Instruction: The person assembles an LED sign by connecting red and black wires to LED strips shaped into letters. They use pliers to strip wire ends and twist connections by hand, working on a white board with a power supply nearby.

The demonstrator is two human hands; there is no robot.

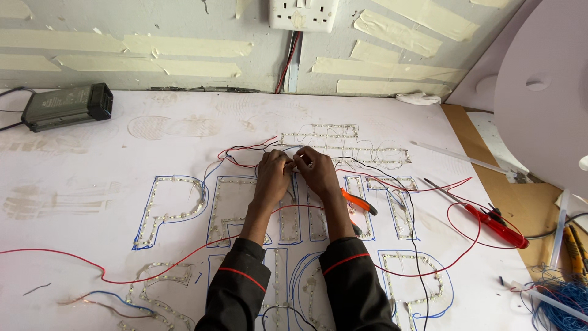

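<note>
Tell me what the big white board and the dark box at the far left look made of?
The white board looks like matte plastic or foam sheet: flat, dull, smudged, with blue pen outlines. The dark box looks like ribbed metal or hard plastic with a slight sheen; which one I cannot tell.

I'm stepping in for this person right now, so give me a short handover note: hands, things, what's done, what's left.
Left hand and right hand meet above the letter row, pinching thin wire ends together.
Orange-handled pliers lie just right of the right wrist; red tool farther right.
Light strips already fill the blue-outlined letters on the white board.
Red and black wires lie loose across it; the joint in hand looks unfinished.
</note>
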